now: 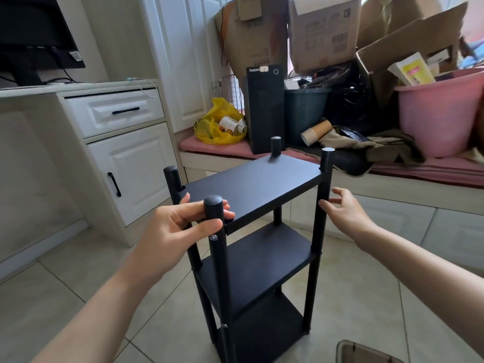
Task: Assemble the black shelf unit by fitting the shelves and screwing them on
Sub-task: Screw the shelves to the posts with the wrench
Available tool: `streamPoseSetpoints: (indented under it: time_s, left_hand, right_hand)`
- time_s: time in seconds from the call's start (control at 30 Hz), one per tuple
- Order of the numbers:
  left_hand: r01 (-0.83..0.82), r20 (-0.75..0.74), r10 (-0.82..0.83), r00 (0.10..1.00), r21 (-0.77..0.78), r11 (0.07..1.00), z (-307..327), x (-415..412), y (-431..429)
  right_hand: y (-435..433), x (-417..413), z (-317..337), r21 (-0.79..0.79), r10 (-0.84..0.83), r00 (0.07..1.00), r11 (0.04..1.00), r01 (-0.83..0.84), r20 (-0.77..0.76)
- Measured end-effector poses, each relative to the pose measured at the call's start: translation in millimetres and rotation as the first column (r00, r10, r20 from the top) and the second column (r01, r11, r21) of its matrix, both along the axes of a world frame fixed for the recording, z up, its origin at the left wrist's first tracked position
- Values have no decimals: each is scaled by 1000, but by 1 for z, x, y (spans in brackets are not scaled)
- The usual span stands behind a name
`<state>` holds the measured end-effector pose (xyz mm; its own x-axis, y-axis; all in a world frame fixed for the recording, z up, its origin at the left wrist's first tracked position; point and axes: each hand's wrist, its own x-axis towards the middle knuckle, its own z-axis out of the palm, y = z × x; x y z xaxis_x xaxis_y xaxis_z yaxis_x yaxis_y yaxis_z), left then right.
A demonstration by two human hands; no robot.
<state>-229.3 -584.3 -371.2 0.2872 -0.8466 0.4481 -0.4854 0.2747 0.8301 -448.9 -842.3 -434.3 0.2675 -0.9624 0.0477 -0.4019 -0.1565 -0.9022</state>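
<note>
Head cam: black shelf unit (251, 189) stands on the tiled floor (366, 297), three shelves already in. Left hand (178, 226) pinches the near post (213, 205) at its top. Right hand (345, 210) is loosely spread beside the right post (323, 195), thumb maybe touching it. Looks like final wobble-checking, so next I'd snug the screw (213, 237).

3 black shelves (251, 187), 4 posts (320, 231), 2 hands (178, 226), 1 pink tub (440, 113), 1 yellow bag (209, 127), 1 computer tower (265, 113).
</note>
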Motion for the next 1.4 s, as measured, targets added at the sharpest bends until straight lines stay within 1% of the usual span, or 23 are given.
streamPoseSetpoints:
  time_s: [0.07,0.2,0.3,0.4,0.53,0.67,0.77,1.0,1.13,1.3,1.4]
  left_hand:
    - [9,-20,-9,1000,-2,1000,1,0,2]
    - [-13,-1,13,1000,-26,1000,0,0,4]
    - [-35,26,36,999,-38,999,1,-1,3]
    - [-83,31,86,996,-85,993,0,-3,2]
    - [-218,-24,217,976,-144,965,-8,1,-4]
    - [-319,-74,311,947,-156,935,-15,14,-11]
    - [-354,-120,337,934,-176,918,-19,22,-17]
    - [-391,-124,373,920,-183,902,-26,28,-30]
    - [-424,-121,408,905,-176,888,-30,31,-42]
    - [-470,-141,451,881,-169,866,-33,38,-56]
    - [-528,-146,509,848,-164,833,-35,41,-65]
  right_hand:
    - [0,3,2,-1,13,999,1000,-12,36]
    - [-1,9,2,-27,20,1000,999,-19,13]
    - [-1,9,4,-9,20,999,1000,-20,41]
    - [1,7,3,10,25,997,1000,-26,77]
    - [7,8,2,22,22,992,999,-25,125]
    - [14,9,2,-7,45,991,999,-44,124]
    - [21,7,4,-25,62,990,998,-59,127]
    - [33,-12,6,-55,69,985,997,-61,161]
    - [41,-29,7,-82,116,979,991,-103,165]
    - [57,-44,9,-81,181,962,982,-168,205]
    - [71,-49,8,-71,230,946,973,-219,228]
